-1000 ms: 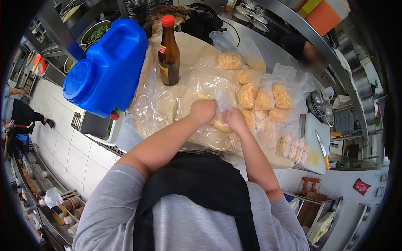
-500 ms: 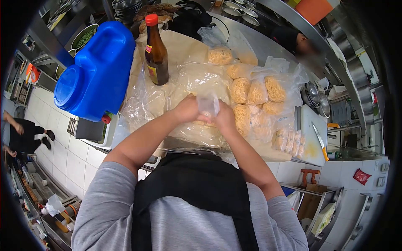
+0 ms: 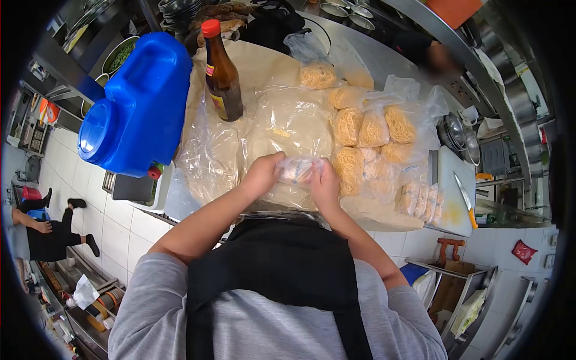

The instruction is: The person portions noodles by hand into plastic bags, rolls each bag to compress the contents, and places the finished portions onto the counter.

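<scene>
A small clear plastic bag with pale contents is stretched between my two hands near the table's front edge. My left hand pinches its left end, and my right hand grips the right end. Under and behind it lies a large plastic-wrapped, flat beige package. Just right of my right hand are several bags of yellow noodles. Farther right, small wrapped portions stand in a row.
A blue jug and a brown bottle with a red cap stand at the left. At the right, a knife rests on a white cutting board. Other people are at the far left and upper right.
The bag has turned from upright to lying lengthwise between my hands, and both hands have moved a little toward my body. The person at the far left has shifted.
</scene>
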`<state>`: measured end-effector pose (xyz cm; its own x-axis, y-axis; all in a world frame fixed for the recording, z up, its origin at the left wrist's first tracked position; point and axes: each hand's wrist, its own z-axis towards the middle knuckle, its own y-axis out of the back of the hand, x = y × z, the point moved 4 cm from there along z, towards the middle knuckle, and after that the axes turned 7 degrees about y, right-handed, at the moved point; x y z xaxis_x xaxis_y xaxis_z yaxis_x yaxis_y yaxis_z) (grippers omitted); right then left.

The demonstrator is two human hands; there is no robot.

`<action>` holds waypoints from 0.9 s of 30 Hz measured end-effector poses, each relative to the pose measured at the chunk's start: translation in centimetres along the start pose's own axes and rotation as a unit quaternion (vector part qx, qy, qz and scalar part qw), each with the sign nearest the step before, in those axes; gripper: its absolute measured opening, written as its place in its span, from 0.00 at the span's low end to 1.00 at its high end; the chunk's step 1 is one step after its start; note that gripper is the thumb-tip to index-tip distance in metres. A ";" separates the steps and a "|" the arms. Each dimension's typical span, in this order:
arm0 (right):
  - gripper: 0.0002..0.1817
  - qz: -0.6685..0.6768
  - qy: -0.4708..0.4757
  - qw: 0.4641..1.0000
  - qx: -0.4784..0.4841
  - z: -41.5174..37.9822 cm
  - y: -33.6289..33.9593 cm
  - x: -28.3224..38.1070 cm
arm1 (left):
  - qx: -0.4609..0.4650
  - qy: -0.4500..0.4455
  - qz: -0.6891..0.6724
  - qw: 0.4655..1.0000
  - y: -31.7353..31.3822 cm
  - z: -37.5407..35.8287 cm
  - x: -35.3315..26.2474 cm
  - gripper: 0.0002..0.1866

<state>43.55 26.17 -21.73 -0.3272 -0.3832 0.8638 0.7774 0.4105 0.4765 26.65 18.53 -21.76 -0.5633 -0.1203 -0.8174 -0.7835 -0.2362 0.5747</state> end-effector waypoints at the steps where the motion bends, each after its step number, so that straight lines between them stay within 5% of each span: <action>1: 0.10 0.004 -0.033 0.998 -0.050 0.3 0.1 -0.2 | 0.046 0.101 -0.007 0.994 -0.2 0.6 0.4 0.06; 4: 0.10 -0.122 0.009 0.988 -0.097 0.9 0.7 -1.0 | 0.065 0.045 0.015 0.997 -0.4 2.5 0.1 0.09; 11: 0.08 -0.184 0.034 0.978 -0.090 1.4 0.9 -1.1 | 0.141 0.110 0.187 0.966 -0.5 5.1 0.6 0.11; 13: 0.10 -0.181 0.026 0.980 -0.078 1.6 0.9 -1.7 | -0.176 -0.058 0.228 0.956 2.6 3.1 -4.6 0.10; 14: 0.10 -0.181 0.023 0.980 -0.082 1.6 1.0 -2.0 | -0.173 -0.062 0.229 0.956 2.3 2.7 -4.8 0.10; 16: 0.11 -0.207 0.068 0.975 -0.047 1.4 0.8 -1.6 | -0.007 -0.208 0.144 0.968 0.0 1.5 -5.7 0.15; 20: 0.10 -0.112 -0.003 0.992 -0.062 2.2 3.6 0.0 | 0.043 -0.178 0.122 0.975 -2.9 0.9 -3.9 0.16; 23: 0.12 -0.144 0.055 0.981 -0.116 1.4 5.1 1.2 | 0.020 -0.217 0.140 0.966 -2.9 0.7 -3.6 0.17; 25: 0.18 -0.188 0.249 0.950 -0.013 0.6 3.1 2.5 | 0.040 -0.213 0.155 0.964 -2.8 1.0 -2.8 0.19; 27: 0.23 -0.232 0.214 0.948 0.038 -0.8 1.6 1.3 | 0.063 -0.220 0.172 0.958 -2.5 1.3 -2.6 0.21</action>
<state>44.86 25.68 -19.99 -0.3633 -0.8311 0.4211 0.5572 0.1685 0.8131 29.72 20.64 -20.97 -0.8279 0.2547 -0.4997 -0.5419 -0.1337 0.8297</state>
